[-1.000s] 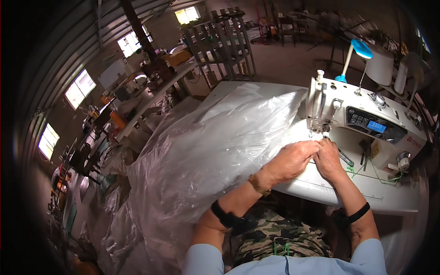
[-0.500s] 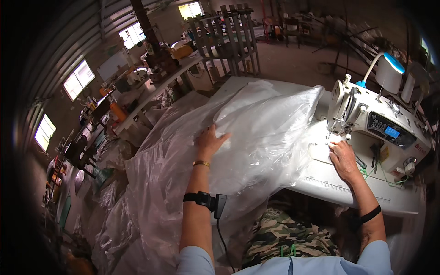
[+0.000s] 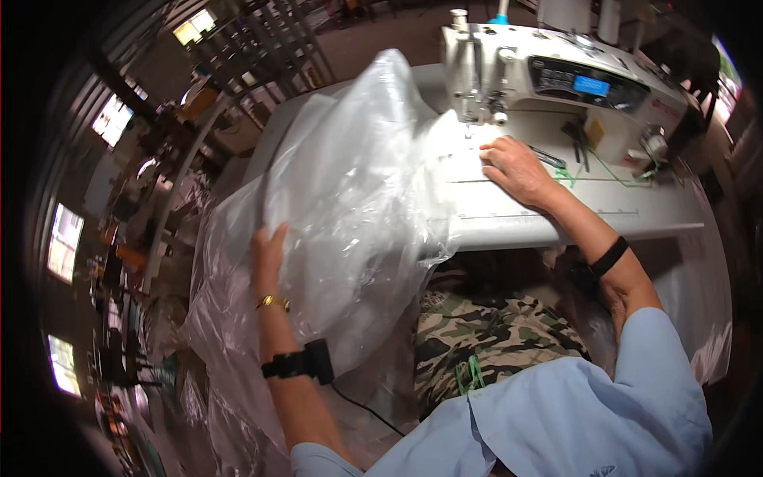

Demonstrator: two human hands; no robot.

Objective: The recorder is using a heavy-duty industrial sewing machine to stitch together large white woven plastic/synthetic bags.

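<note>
A large, crinkled sheet of clear plastic film [image 3: 342,199] drapes over the left side of the sewing table and hangs down its front. My left hand [image 3: 269,258] rests against the film's left part, thumb spread away from the fingers; motion blurs it slightly. Just right of the needle area, my right hand [image 3: 518,171] lies on the machine bed with fingers bent and pressed together. Whatever is under those fingertips is lost in the bright glare. The white sewing machine [image 3: 493,67] stands behind that hand, and the film's right edge reaches close to its presser foot.
Dark scissors or snips [image 3: 579,143] and green thread [image 3: 566,176] lie on the bed by the machine's arm. White thread cones [image 3: 608,20] stand behind the machine. Stacked grey frames [image 3: 258,60] and a cluttered bench [image 3: 187,131] are at the far left.
My view has swung right, so the machine appears further left. The film now bunches higher beside the needle, and my left hand has moved to its left side. My right hand stays beside the needle.
</note>
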